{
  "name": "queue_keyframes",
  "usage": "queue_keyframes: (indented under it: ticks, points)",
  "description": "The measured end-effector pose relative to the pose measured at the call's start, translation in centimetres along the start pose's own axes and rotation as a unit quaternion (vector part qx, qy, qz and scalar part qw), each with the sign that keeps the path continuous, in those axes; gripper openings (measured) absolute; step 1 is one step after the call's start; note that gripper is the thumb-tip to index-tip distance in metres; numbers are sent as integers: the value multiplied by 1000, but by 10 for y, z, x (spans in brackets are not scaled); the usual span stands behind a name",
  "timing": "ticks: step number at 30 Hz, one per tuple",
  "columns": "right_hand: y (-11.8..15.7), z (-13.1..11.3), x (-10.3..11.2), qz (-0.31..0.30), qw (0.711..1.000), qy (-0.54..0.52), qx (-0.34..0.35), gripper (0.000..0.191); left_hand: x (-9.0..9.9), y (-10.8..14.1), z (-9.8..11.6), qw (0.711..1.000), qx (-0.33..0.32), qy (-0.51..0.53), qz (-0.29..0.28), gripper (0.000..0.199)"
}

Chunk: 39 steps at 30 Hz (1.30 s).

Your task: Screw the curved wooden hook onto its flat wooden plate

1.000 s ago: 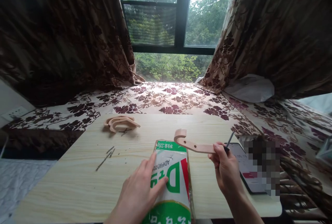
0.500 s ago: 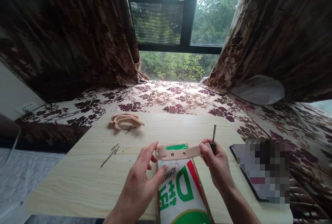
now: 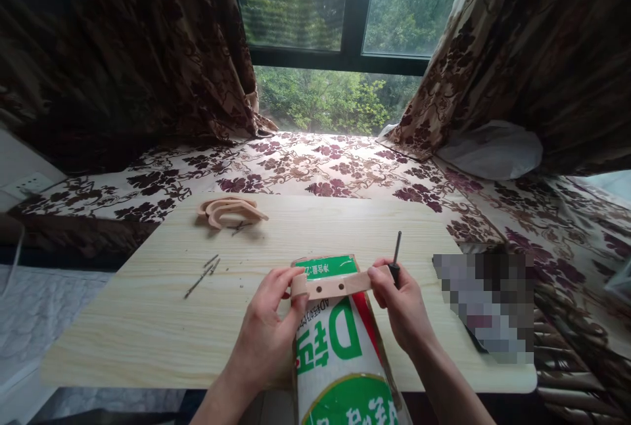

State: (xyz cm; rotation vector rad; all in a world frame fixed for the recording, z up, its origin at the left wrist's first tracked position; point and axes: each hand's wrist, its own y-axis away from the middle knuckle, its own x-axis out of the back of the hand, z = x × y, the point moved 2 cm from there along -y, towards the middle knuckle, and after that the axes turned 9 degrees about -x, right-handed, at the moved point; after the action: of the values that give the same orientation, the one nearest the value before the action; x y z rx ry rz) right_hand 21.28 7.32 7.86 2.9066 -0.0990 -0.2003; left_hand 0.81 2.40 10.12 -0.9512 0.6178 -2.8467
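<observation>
A tan leather strap (image 3: 329, 288) with two round holes stretches between my hands, above a printed cardboard piece (image 3: 328, 339) in green, white and red. My left hand (image 3: 269, 320) pinches the strap's left end, which looks folded over. Thumb and fingers of my right hand (image 3: 401, 300) grip its right end. A thin metal tool with a black handle (image 3: 395, 269) is also tucked in my right hand, its shaft pointing up. Which part of the strap touches the cardboard I cannot tell.
Curled tan leather strips (image 3: 231, 210) lie at the table's back left. Several thin metal rods (image 3: 202, 277) lie left of my hands. A blurred-out flat object (image 3: 486, 313) rests at the right edge of the wooden table (image 3: 148, 333). Floral fabric (image 3: 320, 162) covers the ledge behind.
My left hand was open beside the strap's left end and now pinches it. The view has tilted down, and more of the cardboard's green top shows. The right hand keeps its grip.
</observation>
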Motion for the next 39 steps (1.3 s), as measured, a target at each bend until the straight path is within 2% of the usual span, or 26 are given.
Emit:
queue_keyframes:
  ticks: [8, 14, 19, 23, 35, 39]
  points:
    - [18, 4, -2, 9, 999, -5, -31, 30, -7, 13, -4, 1000, 8, -22, 8, 34]
    - [37, 0, -2, 49, 998, 5, -45, 32, -2, 25, -3, 1000, -2, -25, -15, 37]
    - [27, -3, 0, 12, 999, 18, -33, 28, 7, 11, 1, 999, -20, -25, 23, 30]
    - [17, -4, 1, 13, 1000, 18, -15, 26, 7, -3, 1, 999, -15, -26, 37, 28]
    - [7, 2, 10, 25, 998, 49, -26, 29, 4, -4, -5, 1000, 0, 0, -2, 27]
    - [3, 1, 6, 14, 998, 42, -34, 28, 5, -8, -6, 1000, -1, -10, 19, 25]
